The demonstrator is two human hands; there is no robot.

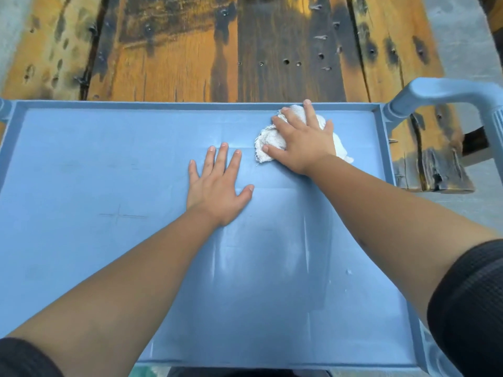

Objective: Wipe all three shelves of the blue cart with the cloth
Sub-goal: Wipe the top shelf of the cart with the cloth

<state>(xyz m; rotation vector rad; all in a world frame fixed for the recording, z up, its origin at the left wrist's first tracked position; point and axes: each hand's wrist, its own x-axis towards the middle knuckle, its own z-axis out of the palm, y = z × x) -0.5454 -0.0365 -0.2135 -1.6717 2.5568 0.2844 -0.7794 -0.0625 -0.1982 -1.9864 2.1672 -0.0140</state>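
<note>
Your right hand [304,144] lies flat on the white cloth [268,142], fingers spread and pressing it onto the top shelf [95,164] of the blue cart [16,115] rather than gripping it. The cloth sits in the far right part of that shelf, close to the far rim and well short of the cart handle [449,93]. Your left hand [217,186] is released, palm down on the bare shelf just left and nearer, holding nothing.

The main risk is the cloth slipping out from under an open palm: it is bunched, with loose edges sticking out on the left and the near right, so a fast stroke could leave part of it behind or roll it into a tighter wad that cleans less. Pushing further away, your fingertips would meet the raised rim, and the corner by the handle post could be skipped. Pale streaks show on the near middle of the shelf; they may be dust or only glare, hard to say from here.

The cloth lump runs roughly from near left to far right under your hand. The shelf's long axis runs left to right across you. The two lower shelves are out of view, so most of the job likely remains.
</note>
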